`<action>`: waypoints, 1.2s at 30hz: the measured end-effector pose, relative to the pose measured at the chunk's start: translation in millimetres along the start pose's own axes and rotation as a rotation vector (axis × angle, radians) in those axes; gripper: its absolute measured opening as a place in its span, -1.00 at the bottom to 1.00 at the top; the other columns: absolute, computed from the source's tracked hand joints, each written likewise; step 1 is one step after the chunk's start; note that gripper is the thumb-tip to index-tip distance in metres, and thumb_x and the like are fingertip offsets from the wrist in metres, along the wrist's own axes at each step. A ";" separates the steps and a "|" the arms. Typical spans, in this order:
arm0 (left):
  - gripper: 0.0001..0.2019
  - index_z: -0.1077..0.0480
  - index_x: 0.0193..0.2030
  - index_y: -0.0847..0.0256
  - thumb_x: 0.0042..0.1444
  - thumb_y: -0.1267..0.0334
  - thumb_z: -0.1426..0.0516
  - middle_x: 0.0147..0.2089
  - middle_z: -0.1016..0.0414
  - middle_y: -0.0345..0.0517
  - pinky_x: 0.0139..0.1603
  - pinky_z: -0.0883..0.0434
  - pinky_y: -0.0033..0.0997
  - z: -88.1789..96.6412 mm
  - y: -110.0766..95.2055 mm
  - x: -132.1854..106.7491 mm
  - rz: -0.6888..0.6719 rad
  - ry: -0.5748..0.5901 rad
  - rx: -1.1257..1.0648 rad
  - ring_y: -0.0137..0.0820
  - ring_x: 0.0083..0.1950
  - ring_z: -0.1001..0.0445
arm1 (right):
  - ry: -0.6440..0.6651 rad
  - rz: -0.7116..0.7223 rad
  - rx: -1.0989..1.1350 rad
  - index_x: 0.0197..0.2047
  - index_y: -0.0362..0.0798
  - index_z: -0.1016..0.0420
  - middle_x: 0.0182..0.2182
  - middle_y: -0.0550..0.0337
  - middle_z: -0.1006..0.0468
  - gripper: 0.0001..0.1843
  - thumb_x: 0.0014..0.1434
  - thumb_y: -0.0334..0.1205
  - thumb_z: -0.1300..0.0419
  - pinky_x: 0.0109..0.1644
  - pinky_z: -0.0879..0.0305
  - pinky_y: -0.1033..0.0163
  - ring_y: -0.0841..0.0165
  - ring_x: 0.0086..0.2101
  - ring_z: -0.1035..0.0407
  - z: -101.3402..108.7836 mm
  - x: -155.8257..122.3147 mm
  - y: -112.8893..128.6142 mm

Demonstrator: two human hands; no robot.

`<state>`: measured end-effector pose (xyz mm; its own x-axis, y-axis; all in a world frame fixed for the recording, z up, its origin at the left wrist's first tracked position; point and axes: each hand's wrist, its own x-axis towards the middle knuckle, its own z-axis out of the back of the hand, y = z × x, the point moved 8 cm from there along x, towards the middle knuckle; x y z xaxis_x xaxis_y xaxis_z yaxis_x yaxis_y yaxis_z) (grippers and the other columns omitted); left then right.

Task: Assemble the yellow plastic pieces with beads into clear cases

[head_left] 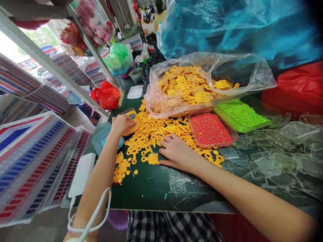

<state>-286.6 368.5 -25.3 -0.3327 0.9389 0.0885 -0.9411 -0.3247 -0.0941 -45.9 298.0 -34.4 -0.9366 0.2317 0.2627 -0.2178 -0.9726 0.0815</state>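
My left hand [121, 124] reaches over a small clear tray of tiny yellow beads [136, 117]. Its fingers are drawn together at the beads, and whatever is between them is too small to make out. A round dark label [132, 115] lies on those beads. My right hand [176, 152] rests on the green tabletop with its fingers apart. Its thumb and index fingertips are by the right edge of a flat yellow plastic piece with a ring at one end [152, 158]. Loose yellow pieces [148, 129] are heaped between and beyond both hands.
Trays of blue beads [103, 140], red beads [209, 129] and green beads [243, 114] stand around the heap. Behind it lies a clear bag of yellow pieces [186, 84]. Clear plastic cases [282, 151] spread at right. A white power bank [82, 174] with a cable lies left.
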 end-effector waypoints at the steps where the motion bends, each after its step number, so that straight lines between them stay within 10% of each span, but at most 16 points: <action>1: -0.79 -0.54 -0.45 0.16 0.00 0.07 -0.25 -0.23 -0.59 0.02 0.04 -0.22 -0.07 2.2 0.7 -1.5 0.019 -0.016 0.015 -0.02 -0.02 -0.39 | 0.003 0.000 -0.002 -0.33 -0.08 -0.58 -0.35 0.10 -0.51 -0.64 0.14 0.08 -0.28 -0.10 -0.17 0.12 0.19 -0.17 -0.32 0.0 0.0 -0.2; 11: -0.75 -0.55 -0.34 0.15 0.16 0.04 -0.17 -0.17 -0.54 -0.09 -0.01 -0.30 -0.25 39.9 -30.3 -66.1 -0.084 -0.208 -0.300 -0.25 -0.08 -0.43 | 0.007 -0.013 0.025 -0.31 -0.08 -0.58 -0.32 0.11 -0.51 -0.63 0.17 0.10 -0.24 -0.08 -0.16 0.12 0.20 -0.16 -0.31 -2.2 -0.6 -1.0; 18: -0.76 -0.59 -0.32 0.08 0.23 0.08 -0.14 -0.24 -0.55 -0.13 -0.10 -0.32 -0.23 1.3 -88.3 -148.1 -0.379 0.006 -0.384 -0.29 -0.17 -0.42 | 0.015 0.024 0.043 -0.28 -0.08 -0.56 -0.31 0.11 -0.51 -0.71 0.20 0.00 -0.25 -0.12 -0.15 0.14 0.22 -0.18 -0.31 -2.0 0.3 7.6; 28: -0.82 -0.61 -0.24 -0.02 0.24 0.14 -0.15 -0.21 -0.58 -0.15 -0.10 -0.33 -0.19 -17.9 -87.5 -156.6 -0.357 0.018 -0.434 -0.28 -0.17 -0.38 | 0.035 0.024 0.067 -0.33 -0.06 -0.55 -0.33 0.14 -0.51 -0.80 0.22 -0.11 -0.25 -0.13 -0.10 0.16 0.24 -0.21 -0.28 -6.3 -0.5 8.7; 36: -0.73 -0.57 -0.31 0.10 0.26 0.09 -0.09 -0.26 -0.54 -0.11 -0.08 -0.36 -0.22 3.4 -59.9 -154.0 -0.172 -0.234 -0.561 -0.30 -0.18 -0.43 | 0.063 0.009 0.090 -0.31 -0.06 -0.55 -0.34 0.15 -0.50 -0.79 0.23 -0.09 -0.23 -0.16 -0.08 0.18 0.26 -0.22 -0.28 -6.0 -0.1 5.7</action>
<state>-179.3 243.0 -29.9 -0.2429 0.9019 0.3570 -0.8292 -0.0021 -0.5590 -48.7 292.3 -39.7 -0.9544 0.2185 0.2035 -0.1862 -0.9683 0.1665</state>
